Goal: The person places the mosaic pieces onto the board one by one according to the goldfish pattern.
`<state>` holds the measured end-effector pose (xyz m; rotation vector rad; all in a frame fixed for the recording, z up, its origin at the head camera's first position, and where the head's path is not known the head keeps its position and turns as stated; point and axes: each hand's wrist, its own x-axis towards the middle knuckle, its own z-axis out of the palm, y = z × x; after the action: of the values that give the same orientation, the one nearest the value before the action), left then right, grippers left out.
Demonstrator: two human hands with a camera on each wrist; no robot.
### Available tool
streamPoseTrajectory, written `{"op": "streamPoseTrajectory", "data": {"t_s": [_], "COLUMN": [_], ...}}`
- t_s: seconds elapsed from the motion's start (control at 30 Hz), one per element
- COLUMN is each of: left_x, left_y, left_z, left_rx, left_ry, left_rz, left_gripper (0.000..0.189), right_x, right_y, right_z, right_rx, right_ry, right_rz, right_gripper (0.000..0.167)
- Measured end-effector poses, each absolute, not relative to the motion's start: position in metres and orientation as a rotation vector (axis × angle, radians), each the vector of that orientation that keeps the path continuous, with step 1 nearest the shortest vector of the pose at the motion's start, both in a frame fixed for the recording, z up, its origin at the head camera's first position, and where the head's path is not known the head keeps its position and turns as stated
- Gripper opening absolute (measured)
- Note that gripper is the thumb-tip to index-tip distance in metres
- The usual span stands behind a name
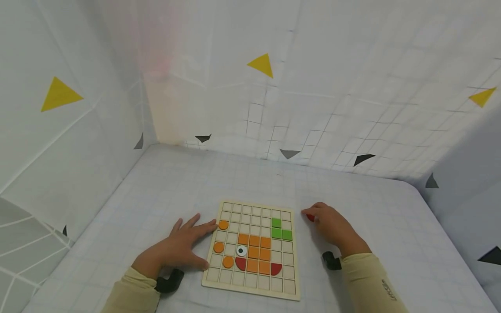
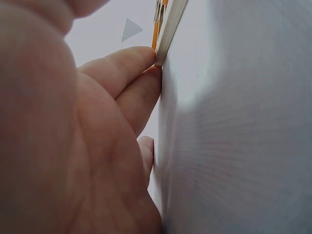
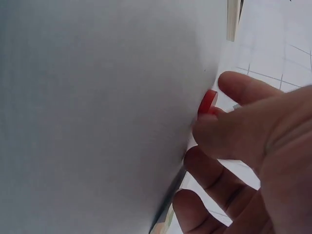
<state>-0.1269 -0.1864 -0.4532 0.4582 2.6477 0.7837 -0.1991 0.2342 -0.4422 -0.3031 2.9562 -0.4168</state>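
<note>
A pale wooden grid board (image 1: 289, 287) lies flat on the table, its cells partly filled with small tiles. Spread beside its left edge, my left hand (image 1: 176, 250) touches that edge with thumb and fingertips; the left wrist view shows fingers (image 2: 131, 70) against the board's side. To the right of the board, my right hand (image 1: 332, 224) pinches a red piece (image 3: 207, 101) low over the table, partly hidden by the fingers. On the board sit orange square tiles (image 1: 253, 253), orange discs (image 1: 223, 224), green squares (image 1: 276, 223), a white eye disc (image 1: 241, 251) and two red rounded pieces (image 1: 276, 269).
The white table (image 1: 176, 174) meets pale upright walls (image 1: 219, 87) at the back and sides. Yellow triangles (image 1: 261, 65) and dark markers (image 1: 364, 159) are on the walls. A black strap device sits at each wrist.
</note>
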Motion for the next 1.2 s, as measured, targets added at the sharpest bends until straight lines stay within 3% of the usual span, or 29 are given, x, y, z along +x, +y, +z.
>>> {"op": "streamPoseTrajectory", "data": {"t_s": [0.43,0.67,1.2], "left_x": [-0.126,-0.125,-0.126], "left_y": [-0.186,-0.185,-0.184], "left_z": [-0.453,-0.451,-0.452], "left_rx": [0.460,0.459,0.437], "left_ry": [2.654,2.649,2.644], "left_rz": [0.767,0.773,0.785], "left_gripper": [0.102,0.102,0.101], "right_x": [-0.198,-0.194,-0.176], "right_y": [0.235,0.228,0.133], "right_z": [-0.441,-0.438,-0.425], "right_rx": [-0.292,-0.301,-0.771], "right_ry": [2.951,2.971,2.775], "right_rz": [-0.386,-0.516,-0.660], "right_gripper": [0.023,0.021,0.015]}}
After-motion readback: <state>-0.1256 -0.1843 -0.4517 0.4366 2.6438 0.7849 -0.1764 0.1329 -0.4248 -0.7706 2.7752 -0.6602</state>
